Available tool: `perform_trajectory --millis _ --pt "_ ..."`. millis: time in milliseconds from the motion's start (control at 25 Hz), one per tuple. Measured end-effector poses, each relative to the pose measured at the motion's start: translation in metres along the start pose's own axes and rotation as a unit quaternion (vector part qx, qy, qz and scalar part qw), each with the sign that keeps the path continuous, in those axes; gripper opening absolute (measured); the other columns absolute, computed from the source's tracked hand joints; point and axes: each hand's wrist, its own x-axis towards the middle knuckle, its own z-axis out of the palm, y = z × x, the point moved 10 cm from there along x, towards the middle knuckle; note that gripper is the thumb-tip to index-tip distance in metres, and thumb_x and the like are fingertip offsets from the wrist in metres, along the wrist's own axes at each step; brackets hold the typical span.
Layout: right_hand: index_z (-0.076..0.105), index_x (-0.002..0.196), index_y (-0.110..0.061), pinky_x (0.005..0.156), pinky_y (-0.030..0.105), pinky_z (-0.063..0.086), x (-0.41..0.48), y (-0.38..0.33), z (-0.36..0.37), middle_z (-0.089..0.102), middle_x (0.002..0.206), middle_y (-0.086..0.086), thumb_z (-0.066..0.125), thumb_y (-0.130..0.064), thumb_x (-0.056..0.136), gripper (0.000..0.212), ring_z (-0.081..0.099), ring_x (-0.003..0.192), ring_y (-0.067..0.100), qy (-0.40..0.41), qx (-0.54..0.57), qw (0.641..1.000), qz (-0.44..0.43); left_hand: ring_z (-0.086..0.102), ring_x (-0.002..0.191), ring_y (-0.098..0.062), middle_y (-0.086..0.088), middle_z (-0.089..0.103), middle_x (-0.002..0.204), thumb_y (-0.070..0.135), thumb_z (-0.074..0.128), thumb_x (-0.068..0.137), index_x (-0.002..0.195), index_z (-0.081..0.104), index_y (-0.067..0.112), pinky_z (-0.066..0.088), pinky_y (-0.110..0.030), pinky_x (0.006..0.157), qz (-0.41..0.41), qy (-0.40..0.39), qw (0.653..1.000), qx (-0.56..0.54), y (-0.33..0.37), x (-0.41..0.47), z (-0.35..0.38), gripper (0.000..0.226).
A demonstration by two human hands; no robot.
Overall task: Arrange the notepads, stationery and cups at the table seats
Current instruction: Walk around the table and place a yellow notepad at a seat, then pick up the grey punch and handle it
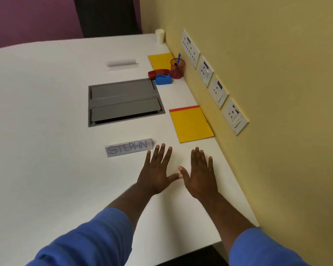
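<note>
**Seat check: both hands flat and empty, stationery grouped past the hatch**

Head view. The table (46,112) is smooth, white and matt, with a rounded far edge. Set flush into it is a grey metal hatch (123,101), rectangular, with two flat lids; all positions below are taken from it.

Left hand (156,177) and right hand (200,179) lie palm down on the table, nearer than the hatch and to its right. The fingers are straight and spread, the thumb tips are almost meeting, and neither hand holds anything. Both sleeves (96,233) are blue ribbed knit.

Just nearer than the hatch stands a folded name card (128,147), lettered "STEPHN" in blue. The left fingertips are close beside its right end.

Right of the hatch, against the wall (277,54), lies the near pad (190,124): flat, yellow, rectangular, with a red strip along its top edge.

Past the hatch's far right corner:
- A blue plastic tape dispenser (162,79), with a red stapler (158,72) just behind it.
- A red wire-mesh pot (177,69), round, holding a blue pen (179,58) upright and a dark item that cannot be identified.
- The far pad (160,60), yellow, behind these and partly covered by the pot.

Further still, at the table's corner, stands a white paper cup (160,36), upright; its contents are not visible. Beyond the hatch's far edge stands a second card (122,63), pale and blurred.

Four white socket plates (217,89) run along the yellow wall.
</note>
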Motion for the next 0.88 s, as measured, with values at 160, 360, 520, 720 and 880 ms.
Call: perform_trajectory --millis 160,360,520,720,880 --pt "0.002 0.162 -0.011 0.127 0.050 -0.003 -0.052 -0.064 -0.034 -0.003 0.170 0.007 -0.004 -0.078 0.092 0.097 -0.007 0.157 0.022 0.015 0.001 1.000 -0.012 -0.031 0.151 -0.020 -0.001 -0.030 0.164 0.086 0.027 0.089 0.158 -0.021 0.031 -0.013 -0.048 0.125 0.005 0.009 1.000 0.017 -0.013 -0.073 -0.048 0.100" --pt "0.004 0.162 -0.011 0.127 0.051 -0.001 -0.112 -0.146 -0.065 -0.001 0.170 0.007 0.001 -0.079 0.093 0.097 -0.005 0.157 0.023 0.043 0.017 0.999 -0.023 -0.034 0.149 -0.019 -0.001 -0.030 0.164 0.089 0.024 0.087 0.158 -0.022 0.030 -0.015 -0.048 0.125 0.013 0.033 0.998 0.051 -0.043 -0.162 -0.106 0.103" --pt "-0.005 0.162 -0.013 0.126 0.050 -0.006 -0.165 -0.218 -0.080 -0.011 0.170 0.004 -0.006 -0.078 0.091 0.096 -0.014 0.156 0.019 0.040 0.008 0.999 -0.035 -0.035 0.148 -0.017 -0.001 -0.029 0.165 0.091 0.022 0.085 0.159 -0.020 0.028 -0.014 -0.050 0.125 0.011 0.049 0.996 0.068 -0.069 -0.239 -0.144 0.105" --pt "-0.011 0.161 -0.017 0.125 0.048 -0.012 -0.199 -0.276 -0.082 -0.019 0.168 0.001 -0.007 -0.080 0.089 0.096 -0.020 0.155 0.017 0.037 -0.001 0.997 -0.064 -0.034 0.149 -0.017 0.004 -0.031 0.164 0.093 0.022 0.084 0.158 -0.021 0.033 -0.015 -0.050 0.124 -0.004 0.061 0.996 0.068 -0.103 -0.300 -0.164 0.104" --pt "-0.013 0.161 -0.017 0.124 0.048 -0.013 -0.200 -0.309 -0.068 -0.023 0.167 0.000 -0.012 -0.083 0.085 0.101 -0.024 0.153 0.017 0.019 0.002 0.994 -0.105 -0.033 0.150 -0.016 0.005 -0.032 0.163 0.094 0.023 0.083 0.157 -0.023 0.035 -0.014 -0.050 0.125 -0.038 0.070 0.994 0.069 -0.132 -0.327 -0.167 0.105"
